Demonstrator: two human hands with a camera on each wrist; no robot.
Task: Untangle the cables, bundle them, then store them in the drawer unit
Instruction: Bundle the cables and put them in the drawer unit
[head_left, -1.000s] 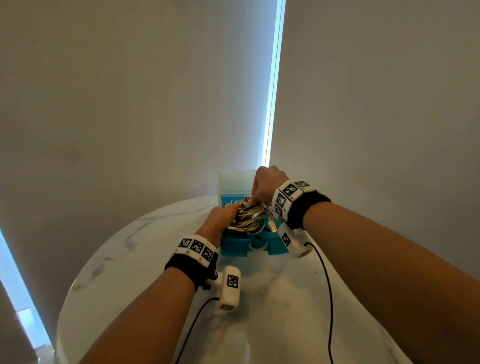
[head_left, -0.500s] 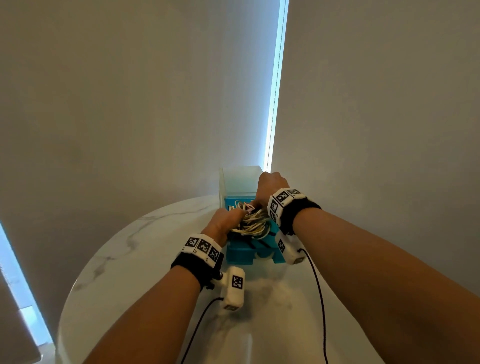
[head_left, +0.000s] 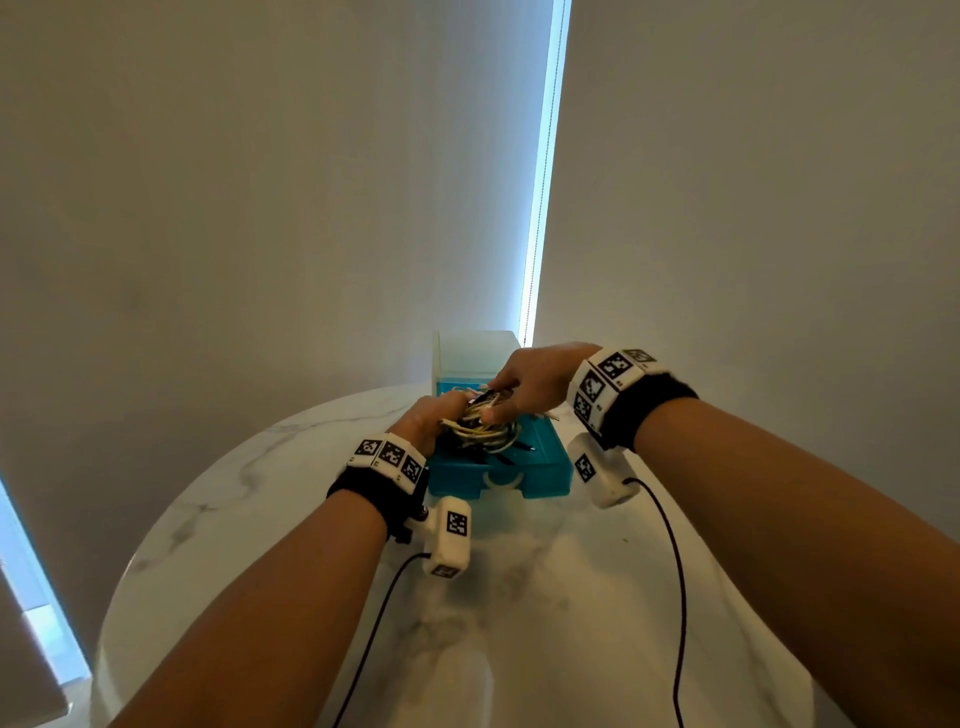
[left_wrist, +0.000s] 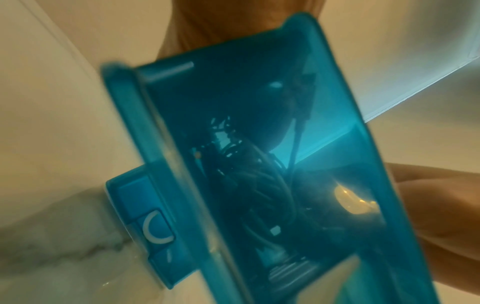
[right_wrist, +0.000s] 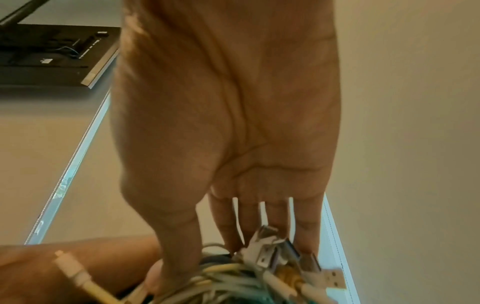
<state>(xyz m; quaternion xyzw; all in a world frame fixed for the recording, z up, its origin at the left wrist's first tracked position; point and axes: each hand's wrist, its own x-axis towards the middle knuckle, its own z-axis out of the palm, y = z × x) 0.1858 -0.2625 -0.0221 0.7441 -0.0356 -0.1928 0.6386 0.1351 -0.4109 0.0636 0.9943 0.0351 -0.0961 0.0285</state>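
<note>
A bundle of white, yellow and dark cables (head_left: 480, 428) sits in the pulled-out blue drawer (head_left: 550, 470) of a small drawer unit (head_left: 475, 353) with a frosted white case. My left hand (head_left: 428, 415) grips the bundle's left side. My right hand (head_left: 524, 387) pinches its top between thumb and fingers. In the right wrist view the fingers (right_wrist: 226, 226) reach down onto the cables (right_wrist: 233, 281), whose USB plugs (right_wrist: 335, 276) stick out. The left wrist view looks through the translucent blue drawer (left_wrist: 389, 185) at dark cable coils (left_wrist: 257, 197).
The unit stands at the far edge of a round white marble table (head_left: 519, 623). Plain walls (head_left: 260, 208) close behind it, with a bright vertical window strip (head_left: 543, 182). Black wrist-camera leads (head_left: 675, 571) trail across the table.
The drawer has slid out toward me. My right hand lifted and shifted right, now pinching the top of the bundle. The left hand stays at the bundle's left side.
</note>
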